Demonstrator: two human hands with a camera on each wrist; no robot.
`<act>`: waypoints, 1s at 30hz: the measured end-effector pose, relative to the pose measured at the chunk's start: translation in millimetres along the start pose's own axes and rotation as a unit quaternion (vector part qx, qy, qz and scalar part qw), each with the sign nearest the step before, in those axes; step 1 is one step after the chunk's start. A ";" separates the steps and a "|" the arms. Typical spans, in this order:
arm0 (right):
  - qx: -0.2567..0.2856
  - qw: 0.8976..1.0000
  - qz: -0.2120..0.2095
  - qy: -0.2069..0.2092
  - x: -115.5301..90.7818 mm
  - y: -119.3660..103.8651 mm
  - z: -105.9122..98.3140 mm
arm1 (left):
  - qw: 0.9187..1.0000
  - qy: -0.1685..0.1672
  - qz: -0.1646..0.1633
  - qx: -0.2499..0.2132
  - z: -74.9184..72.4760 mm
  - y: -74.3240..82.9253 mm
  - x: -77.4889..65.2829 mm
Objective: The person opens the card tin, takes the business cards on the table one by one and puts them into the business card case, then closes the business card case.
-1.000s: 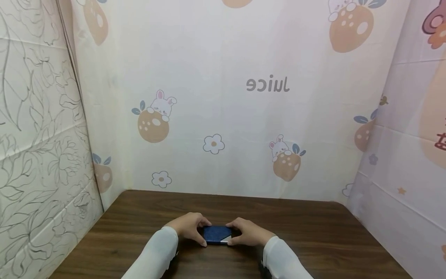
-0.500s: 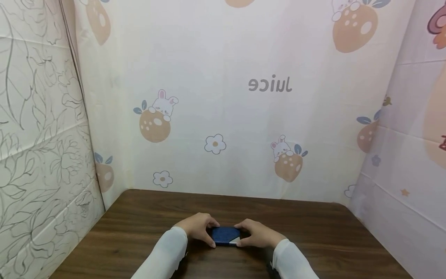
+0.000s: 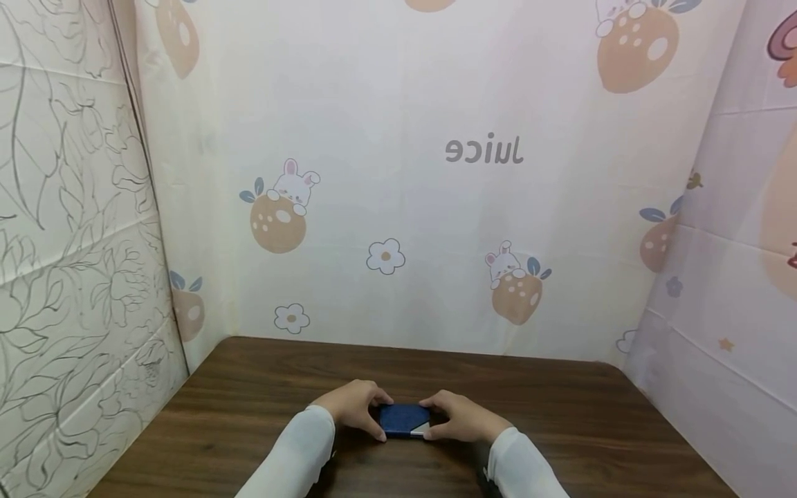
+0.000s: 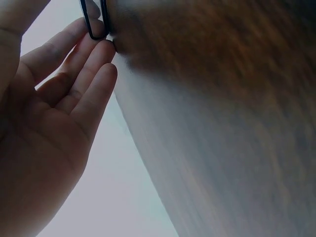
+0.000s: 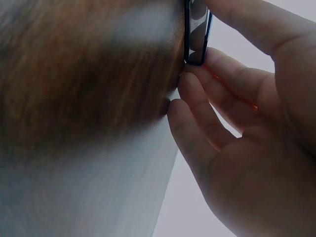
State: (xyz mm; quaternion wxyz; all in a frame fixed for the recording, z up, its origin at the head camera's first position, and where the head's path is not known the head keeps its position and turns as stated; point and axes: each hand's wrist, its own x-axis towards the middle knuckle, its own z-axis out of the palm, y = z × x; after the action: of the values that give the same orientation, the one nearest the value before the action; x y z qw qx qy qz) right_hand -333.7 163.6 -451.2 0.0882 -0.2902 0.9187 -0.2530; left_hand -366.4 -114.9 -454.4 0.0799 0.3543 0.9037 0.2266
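A small flat dark-blue card case (image 3: 403, 419) with a silvery corner lies low over the wooden table, between both hands. My left hand (image 3: 353, 407) pinches its left end, thumb at the near corner and fingers at the far one. At the right end my right hand (image 3: 463, 417) grips in the same way, its thumb by the silvery corner. The left wrist view catches only the dark-rimmed edge of the case (image 4: 104, 19), by the fingertips. In the right wrist view the shiny, dark-framed side of the case (image 5: 198, 34) shows; the other fingertips touch the tabletop.
The dark wooden table (image 3: 535, 387) spreads around both hands. A printed cloth (image 3: 398, 173) with bunnies and fruit hangs behind its far edge. Side cloths stand at the left (image 3: 75, 242) and right (image 3: 716, 311). Pale sleeves (image 3: 292, 449) cover the forearms.
Both hands and the card case shifted a little to the right during the first half second, then stayed put. The head view turned slightly left. The grip looks unchanged.
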 end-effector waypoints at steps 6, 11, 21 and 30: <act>0.003 1.000 -0.024 -0.001 1.6 10.9 1.2 | 1.000 -0.001 0.002 -0.004 -0.6 1.7 -1.2; 0.006 1.000 -0.017 -0.003 -1.0 5.4 0.3 | 1.000 -0.007 0.003 -0.023 -2.4 1.6 -4.3; 0.032 0.999 0.014 0.019 -5.3 -4.0 2.4 | 0.999 -0.008 -0.013 -0.052 -2.8 -4.1 -6.6; 0.010 0.999 0.008 0.051 -8.3 -5.6 1.5 | 0.998 0.057 -0.028 0.003 -7.4 -1.0 -22.0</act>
State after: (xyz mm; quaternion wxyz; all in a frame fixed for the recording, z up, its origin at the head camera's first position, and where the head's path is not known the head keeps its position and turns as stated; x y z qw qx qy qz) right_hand -323.7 163.9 -449.5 0.0458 -0.2688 0.9217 -0.2761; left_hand -353.0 -133.1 -448.7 0.0336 0.3152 0.9171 0.2419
